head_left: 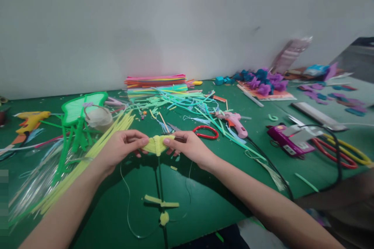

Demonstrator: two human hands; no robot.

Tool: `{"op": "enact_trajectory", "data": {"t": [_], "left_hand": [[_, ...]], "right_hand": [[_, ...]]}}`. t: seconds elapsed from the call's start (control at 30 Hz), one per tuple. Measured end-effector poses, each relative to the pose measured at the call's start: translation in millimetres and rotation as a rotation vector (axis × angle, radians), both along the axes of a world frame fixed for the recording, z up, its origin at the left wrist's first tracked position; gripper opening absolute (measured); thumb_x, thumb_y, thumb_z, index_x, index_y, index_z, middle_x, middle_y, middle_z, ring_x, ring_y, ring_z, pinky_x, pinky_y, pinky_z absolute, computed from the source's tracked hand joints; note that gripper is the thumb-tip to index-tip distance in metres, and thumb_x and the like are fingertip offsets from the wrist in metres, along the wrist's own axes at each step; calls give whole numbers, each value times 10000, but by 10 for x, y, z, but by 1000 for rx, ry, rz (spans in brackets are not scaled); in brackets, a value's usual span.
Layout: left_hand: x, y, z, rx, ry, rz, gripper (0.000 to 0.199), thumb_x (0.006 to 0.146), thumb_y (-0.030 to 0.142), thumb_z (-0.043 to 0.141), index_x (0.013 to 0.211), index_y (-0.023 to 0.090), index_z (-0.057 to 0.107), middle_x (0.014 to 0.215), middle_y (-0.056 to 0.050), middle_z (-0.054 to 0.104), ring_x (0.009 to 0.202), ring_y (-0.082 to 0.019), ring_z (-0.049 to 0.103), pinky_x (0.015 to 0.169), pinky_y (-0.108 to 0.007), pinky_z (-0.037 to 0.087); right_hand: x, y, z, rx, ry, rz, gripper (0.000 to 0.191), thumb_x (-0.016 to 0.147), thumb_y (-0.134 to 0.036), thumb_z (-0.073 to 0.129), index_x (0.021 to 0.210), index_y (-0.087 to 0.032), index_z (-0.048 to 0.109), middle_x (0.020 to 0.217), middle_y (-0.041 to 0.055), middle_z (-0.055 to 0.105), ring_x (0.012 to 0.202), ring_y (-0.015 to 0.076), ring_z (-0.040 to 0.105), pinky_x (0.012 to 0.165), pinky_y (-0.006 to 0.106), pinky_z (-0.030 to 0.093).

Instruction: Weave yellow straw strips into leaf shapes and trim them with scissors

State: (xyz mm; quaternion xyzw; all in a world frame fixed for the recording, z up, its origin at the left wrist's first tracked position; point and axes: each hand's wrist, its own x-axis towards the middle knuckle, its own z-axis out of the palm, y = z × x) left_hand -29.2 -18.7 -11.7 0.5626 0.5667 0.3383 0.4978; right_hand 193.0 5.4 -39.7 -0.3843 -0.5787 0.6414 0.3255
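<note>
Between my two hands is a small pale yellow piece made of pipe cleaners [158, 146], wide at the top and narrowing downwards. My left hand [124, 148] pinches its left end with thumb and fingers. Its right end sits in the pinch of my right hand [188, 146]. Below the piece runs a thin dark line, which may be a stem or cord. Along that line lie a short yellow pipe-cleaner crosspiece [162, 202] and a round yellow bit [164, 218]. A loose clear thread [127, 202] curves down from near my left hand.
Yellow pipe cleaners [112, 132], a green pipe-cleaner form [83, 109] and a yellow glue gun [33, 120] lie left. Coloured pipe-cleaner bundles [156, 81] are at the back. Red-handled scissors [206, 132], a pink glue gun [235, 122] and a purple device [290, 140] lie right.
</note>
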Motion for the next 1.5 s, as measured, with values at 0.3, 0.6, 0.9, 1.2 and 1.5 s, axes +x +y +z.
{"op": "enact_trajectory", "data": {"t": [0.3, 0.6, 0.9, 1.2, 1.5], "left_hand": [[-37, 12, -6, 22, -9, -15, 261, 731, 441, 726, 800, 191, 698, 718, -21, 705, 646, -169, 667, 545, -232, 498], [-24, -2, -50, 140, -21, -82, 256, 792, 413, 692, 934, 200, 678, 887, -30, 696, 823, -177, 629, 742, -258, 493], [51, -113, 57, 172, -658, -118, 173, 760, 309, 751, 810, 236, 602, 1341, -38, 571, 1363, -256, 372, 1119, -414, 295], [278, -124, -186, 129, -721, -244, 361, 658, 461, 806, 886, 235, 639, 1511, -38, 364, 1381, -314, 333, 1046, -366, 371], [372, -110, -244, 11, -653, -173, 477, 787, 356, 721, 1234, 282, 575, 1407, -76, 508, 1173, -268, 568, 908, -328, 479]], "right_hand": [[59, 45, -26, -105, 57, -69, 453, 806, -584, 613, 725, -139, 603, 673, 25, 634, 568, 91, 609, 485, 177, 444], [90, -25, 114, -121, 362, 143, 536, 891, -613, 452, 883, -134, 692, 882, 94, 707, 715, 129, 649, 595, 222, 486], [63, -108, 130, 339, 98, 28, 334, 871, -392, 610, 1166, -233, 601, 1177, 67, 632, 1083, 190, 585, 886, 345, 482], [9, -94, 56, 499, -35, -45, 304, 836, -398, 641, 1042, -175, 645, 1044, 73, 622, 881, 167, 598, 746, 305, 492], [-32, -88, 79, 21, 264, 137, 295, 808, -422, 677, 925, -156, 623, 686, 11, 684, 545, 98, 619, 499, 195, 454]]}}
